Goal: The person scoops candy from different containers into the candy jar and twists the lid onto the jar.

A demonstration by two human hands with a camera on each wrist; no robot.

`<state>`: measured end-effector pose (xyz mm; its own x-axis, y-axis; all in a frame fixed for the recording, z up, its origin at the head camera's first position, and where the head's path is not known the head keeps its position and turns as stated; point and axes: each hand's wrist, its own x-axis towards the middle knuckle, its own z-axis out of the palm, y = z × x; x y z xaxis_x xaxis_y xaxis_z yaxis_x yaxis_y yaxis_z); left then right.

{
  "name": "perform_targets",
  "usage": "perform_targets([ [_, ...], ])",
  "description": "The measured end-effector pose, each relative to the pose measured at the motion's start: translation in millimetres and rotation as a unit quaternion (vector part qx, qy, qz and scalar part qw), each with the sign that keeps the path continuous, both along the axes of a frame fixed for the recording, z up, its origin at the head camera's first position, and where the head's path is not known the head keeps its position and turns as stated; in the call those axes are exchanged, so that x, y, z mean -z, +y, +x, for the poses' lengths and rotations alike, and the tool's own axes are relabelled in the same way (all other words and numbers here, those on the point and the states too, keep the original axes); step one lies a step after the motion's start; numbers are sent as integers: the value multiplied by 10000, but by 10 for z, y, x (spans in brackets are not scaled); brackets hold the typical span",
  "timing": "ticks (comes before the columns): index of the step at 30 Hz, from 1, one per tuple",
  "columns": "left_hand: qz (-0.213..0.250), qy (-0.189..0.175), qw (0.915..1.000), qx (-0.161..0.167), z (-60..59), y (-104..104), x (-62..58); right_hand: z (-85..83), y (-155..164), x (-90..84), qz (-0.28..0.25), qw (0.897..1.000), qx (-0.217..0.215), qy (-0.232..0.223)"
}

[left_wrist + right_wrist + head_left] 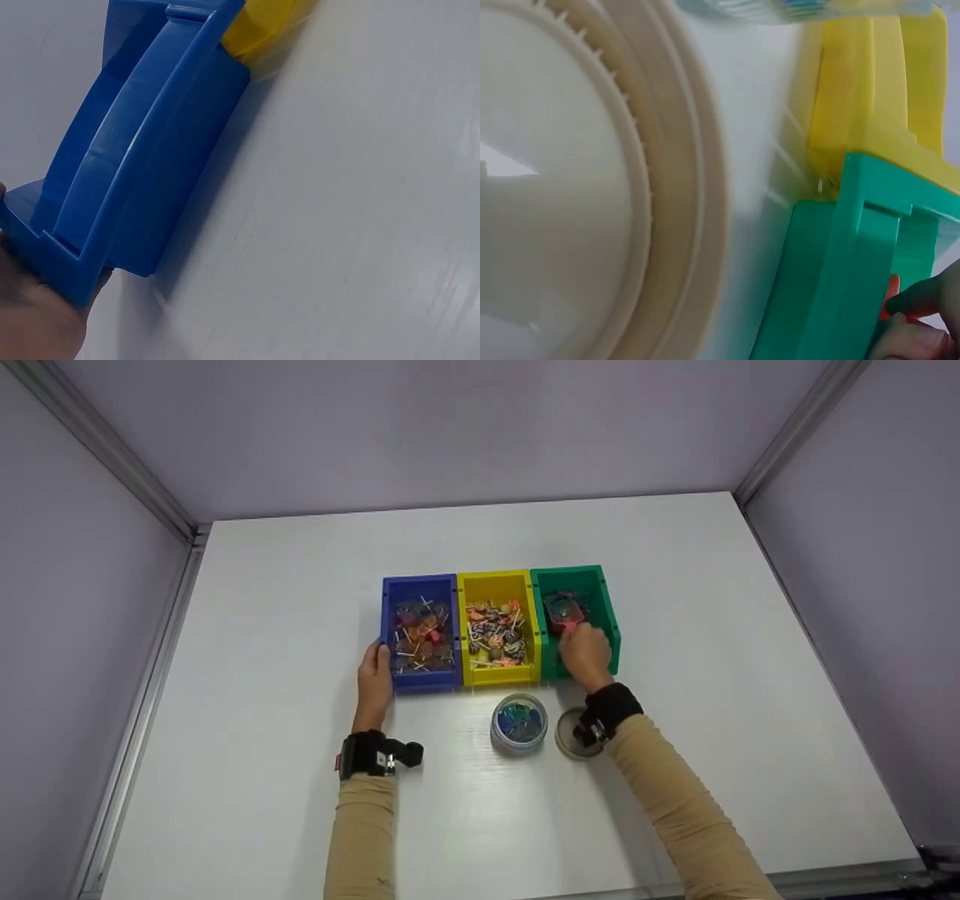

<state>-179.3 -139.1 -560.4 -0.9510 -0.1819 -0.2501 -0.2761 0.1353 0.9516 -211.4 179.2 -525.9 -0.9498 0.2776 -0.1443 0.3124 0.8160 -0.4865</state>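
Observation:
My left hand (373,686) holds the near left side of the blue bin (426,681); in the left wrist view its thumb and fingers lie on either side of the bin's corner. My right hand (587,656) reaches into the green bin (611,637) and grips the handle of a small red scoop (568,622). Dark wrapped candies (556,598) lie around the scoop's head. In the right wrist view only a bit of the red handle (891,292) shows between the fingers. A clear jar (519,724), uncovered, stands in front of the bins with blue-green candies inside.
Between the blue and green bins, the yellow bin (501,676) holds striped lollipops (495,634). Translucent lollipops (424,637) fill part of the blue bin. A round beige lid (570,742) lies right of the jar, under my right wrist. Walls enclose the white table (262,660).

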Motion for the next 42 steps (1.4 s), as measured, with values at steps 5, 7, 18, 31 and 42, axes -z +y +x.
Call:
perform_targets([
  [5, -16, 6, 10000, -5, -9, 4, 20, -30, 20, -3, 109, 9992, -81, -371],
  [7, -11, 4, 10000, 11, -5, 9, 19, -34, 26, -3, 173, 9988, -92, -447],
  [18, -33, -75, 9999, 83, 1, 37, 7, 0, 22, -33, 311, 9976, 242, -564],
  [31, -49, -154, 9999, 36, 1, 17, 2, -3, 97, -6, -91, 9986, 193, -482],
  [42, -120, -54, 9999, -100, -6, 23, 12, 83, 145, 57, 45, 9999, 86, 80],
])
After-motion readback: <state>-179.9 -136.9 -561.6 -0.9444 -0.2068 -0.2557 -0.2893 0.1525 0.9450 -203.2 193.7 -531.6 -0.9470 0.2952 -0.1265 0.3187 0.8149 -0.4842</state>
